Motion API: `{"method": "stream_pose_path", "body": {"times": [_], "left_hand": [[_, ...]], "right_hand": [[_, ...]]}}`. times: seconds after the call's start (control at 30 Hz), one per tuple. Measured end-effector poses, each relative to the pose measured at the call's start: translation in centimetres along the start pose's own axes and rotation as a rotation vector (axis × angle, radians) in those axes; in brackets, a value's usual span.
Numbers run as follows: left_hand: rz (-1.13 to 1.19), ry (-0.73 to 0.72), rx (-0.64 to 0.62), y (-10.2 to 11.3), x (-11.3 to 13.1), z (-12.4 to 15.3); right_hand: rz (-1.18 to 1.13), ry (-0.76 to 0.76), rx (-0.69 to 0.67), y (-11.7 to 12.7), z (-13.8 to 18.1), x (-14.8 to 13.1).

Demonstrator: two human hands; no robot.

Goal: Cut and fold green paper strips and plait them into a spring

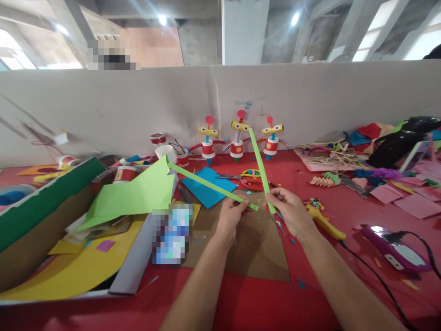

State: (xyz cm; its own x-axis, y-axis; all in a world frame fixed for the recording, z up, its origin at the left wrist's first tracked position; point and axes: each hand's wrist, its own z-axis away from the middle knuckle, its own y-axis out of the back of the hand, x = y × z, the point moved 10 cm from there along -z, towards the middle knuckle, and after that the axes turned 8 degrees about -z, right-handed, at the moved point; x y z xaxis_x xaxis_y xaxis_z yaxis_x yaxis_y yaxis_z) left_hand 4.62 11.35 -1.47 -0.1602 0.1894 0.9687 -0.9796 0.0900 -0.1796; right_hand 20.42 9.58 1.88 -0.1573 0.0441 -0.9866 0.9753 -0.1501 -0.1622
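Observation:
My left hand (233,212) pinches one green paper strip (206,185) near its lower end; the strip slants up and left toward a larger green paper sheet (134,195). Between the thumb and fingers of my right hand (287,209) is a second green paper strip (260,163), held near its bottom and rising almost upright. The two strips are apart. Beneath both hands lies a brown board (248,257) with paper scraps. Just beyond them are a blue paper square (208,186) and scissors (230,176).
Three paper-cup figures (237,148) stand along the white partition (138,105). An open box (129,257) of coloured paper fills the left. To the right lie a yellow glue gun (325,221), a purple power strip (396,250), a black cord and pink paper pieces (416,204).

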Motion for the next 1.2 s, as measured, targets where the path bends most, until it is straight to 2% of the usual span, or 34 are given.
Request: {"method": "stream_pose_path", "body": {"times": [0.07,0.23,0.37,0.6,1.0,1.2], "left_hand": [[0.01,0.004,-0.003,-0.1,0.0,0.1],[0.047,0.018,0.028,-0.2,0.0,0.4],[0.046,0.048,0.028,-0.7,-0.3,0.8],[0.065,0.073,-0.015,-1.6,-0.7,1.0],[0.097,0.128,-0.054,-2.2,-0.5,1.5],[0.107,0.129,-0.03,-2.0,-0.8,1.3]], "right_hand": [[-0.083,-0.003,-0.01,-0.5,-0.6,0.3],[-0.202,0.005,0.107,1.2,-0.8,1.4],[-0.217,-0.045,0.072,1.1,-0.4,1.8],[-0.214,-0.059,0.034,0.1,-0.2,2.1],[-0.149,-0.022,0.045,0.4,-0.4,2.1],[-0.109,0.011,0.059,0.4,-0.2,1.6]]}}
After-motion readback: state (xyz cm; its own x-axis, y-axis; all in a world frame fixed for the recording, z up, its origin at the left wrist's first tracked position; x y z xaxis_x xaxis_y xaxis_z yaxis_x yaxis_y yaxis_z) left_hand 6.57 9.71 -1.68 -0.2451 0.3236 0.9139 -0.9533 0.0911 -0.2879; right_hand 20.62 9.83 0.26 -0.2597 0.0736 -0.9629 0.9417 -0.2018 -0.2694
